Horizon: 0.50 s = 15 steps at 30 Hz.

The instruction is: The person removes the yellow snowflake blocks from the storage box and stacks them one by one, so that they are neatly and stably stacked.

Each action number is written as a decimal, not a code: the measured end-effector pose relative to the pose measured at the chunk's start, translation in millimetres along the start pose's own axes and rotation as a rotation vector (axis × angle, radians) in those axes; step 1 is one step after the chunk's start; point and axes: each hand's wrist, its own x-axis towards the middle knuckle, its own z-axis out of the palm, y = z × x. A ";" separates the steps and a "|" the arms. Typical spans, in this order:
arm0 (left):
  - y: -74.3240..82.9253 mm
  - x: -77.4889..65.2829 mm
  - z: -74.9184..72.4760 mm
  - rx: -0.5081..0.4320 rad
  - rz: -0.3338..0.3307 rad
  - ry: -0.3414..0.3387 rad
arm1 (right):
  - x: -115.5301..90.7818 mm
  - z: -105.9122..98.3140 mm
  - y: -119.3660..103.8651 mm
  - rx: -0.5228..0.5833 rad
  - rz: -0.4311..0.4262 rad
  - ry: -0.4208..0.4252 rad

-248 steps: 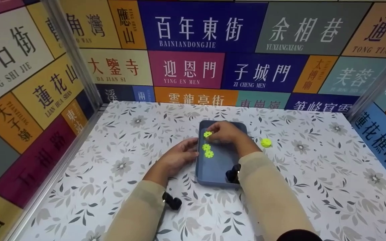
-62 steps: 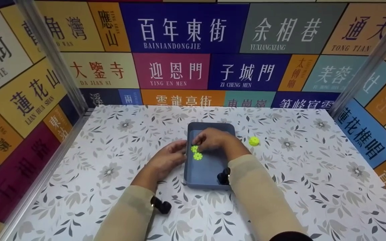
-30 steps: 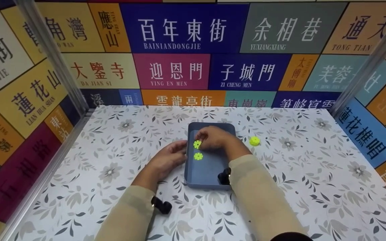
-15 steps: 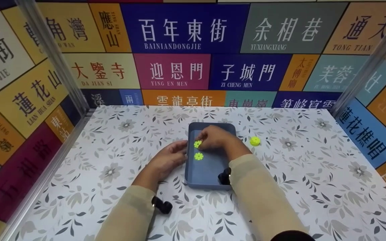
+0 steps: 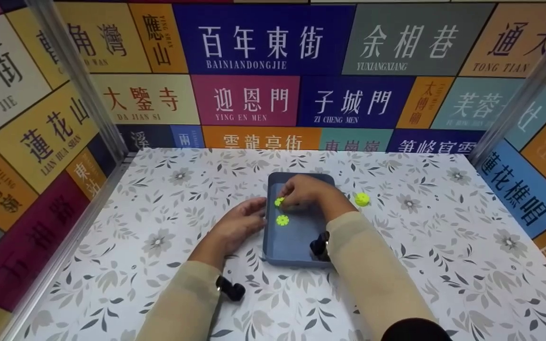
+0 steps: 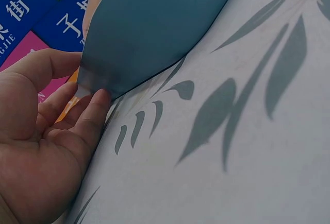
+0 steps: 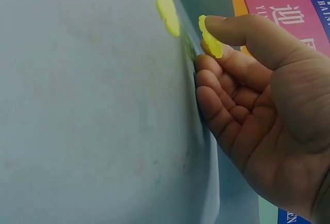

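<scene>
My right hand (image 5: 304,190) is over the upper left of a blue-grey tray (image 5: 296,244). Its thumb and index finger pinch a neon-yellow flower-shaped disc (image 7: 210,37), with the other fingers curled below it. A second yellow disc (image 5: 282,220) lies flat on the tray floor, just nearer to me than the pinched one. Outside the tray's left wall, my left hand (image 5: 240,225) has relaxed, slightly bent fingers. Up close in the left wrist view, its fingertips (image 6: 101,100) touch the tray's side wall (image 6: 149,23).
A small pile of yellow discs (image 5: 361,199) sits on the table to the right of the tray. White cloth (image 5: 173,199) with grey leaves and flowers covers the table. Panels of coloured street-name signs (image 5: 244,100) rise behind and at both sides.
About two seconds ago two discs touched on the tray floor. One is now between my right thumb and finger, apart from the other, which stays lying. The left hand keeps its place.
</scene>
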 end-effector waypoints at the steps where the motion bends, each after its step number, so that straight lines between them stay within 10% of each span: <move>1: 0.1 -0.1 0.0 -0.006 0.005 -0.004 | 0.5 -0.4 -0.1 -0.003 0.003 0.004; 15: -0.9 -0.5 -1.7 -0.004 -0.005 -0.006 | -10.8 -14.7 -7.0 0.059 0.045 -0.028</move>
